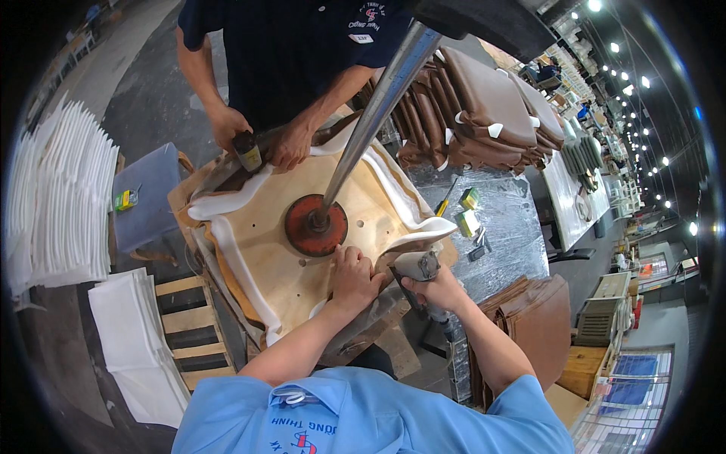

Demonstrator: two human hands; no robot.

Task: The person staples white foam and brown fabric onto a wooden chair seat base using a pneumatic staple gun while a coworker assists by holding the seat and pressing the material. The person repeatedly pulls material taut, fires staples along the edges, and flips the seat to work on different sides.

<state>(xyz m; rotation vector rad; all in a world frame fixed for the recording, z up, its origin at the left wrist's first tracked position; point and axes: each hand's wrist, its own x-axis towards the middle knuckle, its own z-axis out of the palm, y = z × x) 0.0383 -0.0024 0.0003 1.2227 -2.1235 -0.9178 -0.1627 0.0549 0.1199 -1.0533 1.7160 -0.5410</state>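
A plywood seat panel point(280, 193) with white foam point(246, 265) wrapped round its edges lies flat on the bench, under a round red press pad point(306, 234) on a metal rod point(378, 113). My right hand point(442, 287) grips a pneumatic staple gun point(417, 265), its nose at the panel's near right edge. Beside it my left hand point(354, 278) is closed at the near edge, fingers curled over the brown cover point(386, 265) and touching the wood. Opposite, a co-worker's hand point(227, 129) holds another staple gun point(246, 151); their other hand point(291, 144) presses the far edge.
Brown upholstered cushions point(491, 91) are stacked at the far right on a plastic-wrapped table point(499, 204), with a yellow-handled tool point(446, 198) and small boxes point(469, 222). Brown sheets point(529, 325) lie near right. White foam sheets point(64, 189) and a blue-covered stool point(151, 197) stand left.
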